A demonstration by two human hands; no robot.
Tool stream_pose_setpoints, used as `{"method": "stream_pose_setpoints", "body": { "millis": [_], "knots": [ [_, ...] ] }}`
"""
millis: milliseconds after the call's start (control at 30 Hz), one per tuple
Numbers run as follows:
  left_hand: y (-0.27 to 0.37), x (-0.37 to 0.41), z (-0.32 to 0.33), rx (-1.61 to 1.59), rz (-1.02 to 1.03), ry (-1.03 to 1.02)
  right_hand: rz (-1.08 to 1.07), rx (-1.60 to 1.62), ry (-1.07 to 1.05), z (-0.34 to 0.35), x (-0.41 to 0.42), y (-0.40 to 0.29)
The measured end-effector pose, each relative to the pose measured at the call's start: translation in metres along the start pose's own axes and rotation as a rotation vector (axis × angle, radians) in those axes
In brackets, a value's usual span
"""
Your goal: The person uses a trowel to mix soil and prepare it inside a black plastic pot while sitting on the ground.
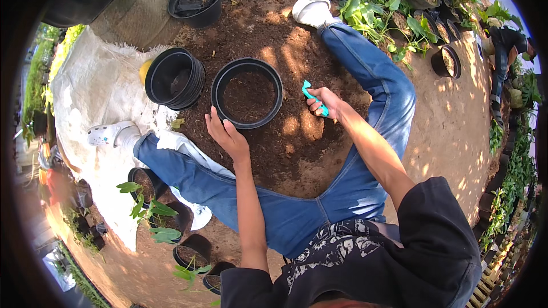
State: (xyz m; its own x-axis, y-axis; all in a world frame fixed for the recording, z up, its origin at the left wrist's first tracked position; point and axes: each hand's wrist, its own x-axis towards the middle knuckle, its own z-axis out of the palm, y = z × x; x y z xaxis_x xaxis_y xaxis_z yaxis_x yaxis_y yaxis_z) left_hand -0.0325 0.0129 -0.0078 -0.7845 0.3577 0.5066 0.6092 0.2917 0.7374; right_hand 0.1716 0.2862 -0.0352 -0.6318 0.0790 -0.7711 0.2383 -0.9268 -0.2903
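A round black plastic plant pot (247, 125) stands on loose dark soil (274, 158) between my legs. Dark soil shows inside it. My left hand (229, 137) rests at the pot's near-left side, fingers spread against the rim and outer wall. To the right of the pot, my right hand (323, 102) is closed around a turquoise hand tool (306, 85). The fist covers its middle, so its full shape is hidden. That hand is apart from the pot, above the soil.
Left of the pot is a stack of black pots (195, 81). Another black pot (199, 19) holds dark plastic. A white woven sheet (85, 77) lies under my left foot. Potted seedlings (162, 209) stand behind my left leg, leafy plants (364, 13) by my right foot. A person (505, 51) bends far right.
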Motion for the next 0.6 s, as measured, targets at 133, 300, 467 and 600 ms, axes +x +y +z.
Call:
{"method": "stream_pose_setpoints", "body": {
  "millis": [133, 300, 467, 600],
  "knots": [
    [0.001, 0.0, 0.001, 0.036, 0.039, -0.011, 0.025, 0.13, -0.239, -0.003, -0.005, 0.0],
    [0.0, -0.001, -0.005, 0.054, 0.028, -0.012, -0.267, -0.535, 0.331, 0.037, -0.009, 0.006],
    [0.004, 0.001, 0.001, -0.013, 0.011, -0.003, -0.208, -0.336, 0.191, 0.021, -0.004, 0.007],
    [0.002, 0.001, 0.0, 0.001, 0.012, -0.006, -0.171, -0.219, 0.073, 0.021, -0.011, 0.0]
  ]
}}
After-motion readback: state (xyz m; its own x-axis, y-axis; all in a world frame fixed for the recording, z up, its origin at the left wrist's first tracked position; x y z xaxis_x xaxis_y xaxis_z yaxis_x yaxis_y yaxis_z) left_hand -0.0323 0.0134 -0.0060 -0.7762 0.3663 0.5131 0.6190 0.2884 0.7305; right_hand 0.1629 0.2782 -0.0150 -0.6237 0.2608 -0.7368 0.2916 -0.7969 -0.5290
